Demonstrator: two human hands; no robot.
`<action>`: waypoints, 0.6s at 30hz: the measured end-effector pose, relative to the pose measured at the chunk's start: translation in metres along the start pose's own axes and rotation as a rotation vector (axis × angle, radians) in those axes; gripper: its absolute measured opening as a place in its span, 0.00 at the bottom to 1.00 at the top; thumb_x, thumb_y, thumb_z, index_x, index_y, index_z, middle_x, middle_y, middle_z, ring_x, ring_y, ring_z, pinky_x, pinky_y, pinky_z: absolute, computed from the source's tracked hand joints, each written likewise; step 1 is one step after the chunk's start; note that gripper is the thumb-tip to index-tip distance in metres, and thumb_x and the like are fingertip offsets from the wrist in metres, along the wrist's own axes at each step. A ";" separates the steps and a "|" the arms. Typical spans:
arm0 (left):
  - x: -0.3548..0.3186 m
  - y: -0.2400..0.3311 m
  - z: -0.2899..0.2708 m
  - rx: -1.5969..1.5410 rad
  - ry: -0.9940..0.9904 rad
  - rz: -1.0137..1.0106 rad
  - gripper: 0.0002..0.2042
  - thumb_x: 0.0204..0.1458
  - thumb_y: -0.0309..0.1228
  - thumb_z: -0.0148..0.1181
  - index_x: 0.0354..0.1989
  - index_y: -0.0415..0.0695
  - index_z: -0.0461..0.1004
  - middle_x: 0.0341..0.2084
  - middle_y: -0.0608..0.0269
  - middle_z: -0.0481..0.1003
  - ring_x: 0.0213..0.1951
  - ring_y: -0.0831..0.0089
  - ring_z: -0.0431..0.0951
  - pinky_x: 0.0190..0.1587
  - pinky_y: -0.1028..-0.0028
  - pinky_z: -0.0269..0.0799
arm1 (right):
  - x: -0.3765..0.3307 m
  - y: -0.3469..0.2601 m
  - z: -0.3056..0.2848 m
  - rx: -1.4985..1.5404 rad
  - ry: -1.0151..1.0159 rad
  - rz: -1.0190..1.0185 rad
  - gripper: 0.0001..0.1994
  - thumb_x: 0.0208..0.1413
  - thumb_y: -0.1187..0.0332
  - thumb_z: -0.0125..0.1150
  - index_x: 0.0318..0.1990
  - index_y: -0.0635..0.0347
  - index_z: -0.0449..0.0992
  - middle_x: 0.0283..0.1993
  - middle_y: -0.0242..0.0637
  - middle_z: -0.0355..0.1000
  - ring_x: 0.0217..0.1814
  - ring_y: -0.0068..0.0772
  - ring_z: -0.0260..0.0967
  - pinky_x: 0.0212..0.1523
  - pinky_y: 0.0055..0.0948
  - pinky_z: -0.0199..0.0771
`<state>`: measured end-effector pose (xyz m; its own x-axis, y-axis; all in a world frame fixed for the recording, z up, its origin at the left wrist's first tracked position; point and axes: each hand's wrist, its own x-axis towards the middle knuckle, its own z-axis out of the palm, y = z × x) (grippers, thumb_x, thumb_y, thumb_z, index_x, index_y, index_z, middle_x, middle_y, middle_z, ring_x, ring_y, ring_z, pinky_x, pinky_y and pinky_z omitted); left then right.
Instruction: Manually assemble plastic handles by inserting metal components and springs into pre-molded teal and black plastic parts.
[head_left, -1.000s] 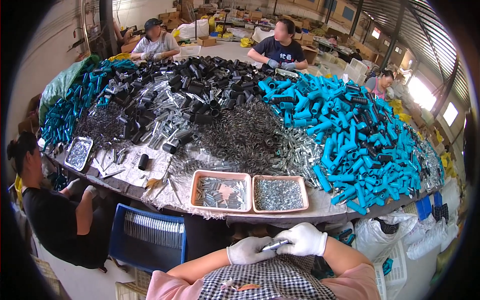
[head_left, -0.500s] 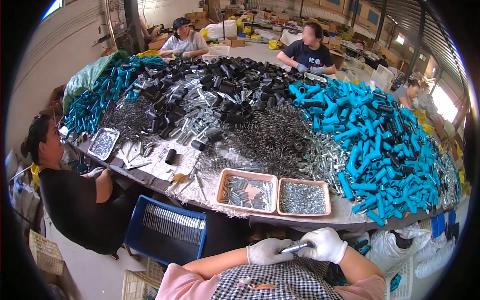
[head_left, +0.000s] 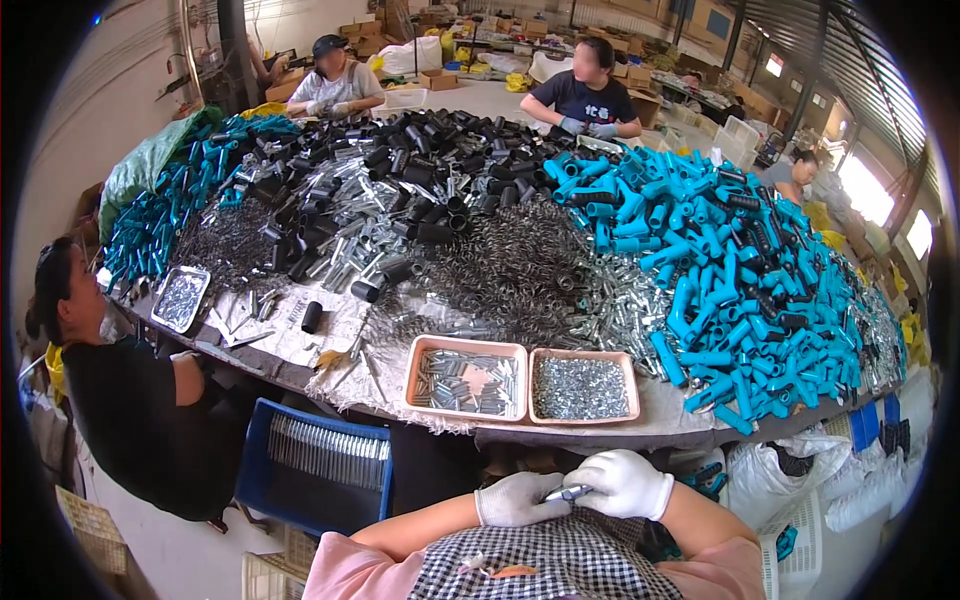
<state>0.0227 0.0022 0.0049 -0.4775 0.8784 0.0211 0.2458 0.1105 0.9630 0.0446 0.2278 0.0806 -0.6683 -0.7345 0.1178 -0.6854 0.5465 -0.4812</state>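
A short silver metal rod-like part (head_left: 568,493) is held in front of my checked apron. My left hand (head_left: 518,500), in a white glove, is closed around one end of it. At the other end, my right hand (head_left: 624,486), gloved too, is closed with thumb and fingers pinching it; the fingers hide that end. Just ahead at the table edge stand a pink tray (head_left: 410,378) of small metal pins and a second pink tray (head_left: 584,421) of tiny metal pieces.
Springs (head_left: 510,262), black sleeves (head_left: 425,232) and turquoise plastic parts (head_left: 745,300) are heaped on the table. A blue crate (head_left: 262,455) with metal rods stands to my left. A co-worker (head_left: 130,420) sits at the left; others sit across. A white sack (head_left: 765,480) stands at my right.
The view has shifted slightly, so the table sits a little further left. My right hand has turned over the rod-like part and covers more of it. Both hands stay together.
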 end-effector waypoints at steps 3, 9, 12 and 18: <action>0.001 -0.003 -0.001 0.019 -0.061 -0.051 0.16 0.60 0.43 0.58 0.44 0.42 0.73 0.32 0.52 0.78 0.36 0.61 0.80 0.41 0.64 0.73 | -0.001 -0.002 -0.003 -0.078 -0.102 0.181 0.16 0.53 0.48 0.63 0.31 0.51 0.80 0.22 0.38 0.75 0.24 0.47 0.74 0.26 0.41 0.74; -0.001 -0.005 -0.001 0.029 -0.036 -0.060 0.15 0.59 0.42 0.58 0.45 0.42 0.74 0.33 0.52 0.78 0.36 0.62 0.80 0.42 0.65 0.73 | 0.005 -0.011 -0.011 -0.079 -0.056 0.148 0.27 0.55 0.41 0.57 0.48 0.55 0.74 0.33 0.43 0.77 0.35 0.48 0.77 0.35 0.43 0.76; 0.001 -0.001 0.001 0.000 -0.011 -0.001 0.16 0.60 0.42 0.57 0.46 0.41 0.74 0.33 0.51 0.78 0.36 0.61 0.80 0.42 0.65 0.73 | 0.000 -0.005 -0.006 -0.011 -0.152 0.085 0.25 0.50 0.52 0.67 0.51 0.56 0.72 0.35 0.40 0.76 0.36 0.46 0.76 0.37 0.41 0.77; 0.001 0.001 -0.001 0.024 -0.092 -0.095 0.16 0.60 0.42 0.58 0.46 0.41 0.73 0.32 0.53 0.77 0.36 0.66 0.79 0.42 0.66 0.72 | -0.001 -0.009 -0.005 -0.118 -0.268 0.234 0.18 0.51 0.49 0.63 0.39 0.52 0.78 0.26 0.38 0.75 0.30 0.44 0.77 0.32 0.41 0.76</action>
<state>0.0219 0.0025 0.0064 -0.4203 0.9023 -0.0957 0.2237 0.2052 0.9528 0.0501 0.2253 0.0893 -0.7222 -0.6549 -0.2227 -0.5619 0.7432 -0.3632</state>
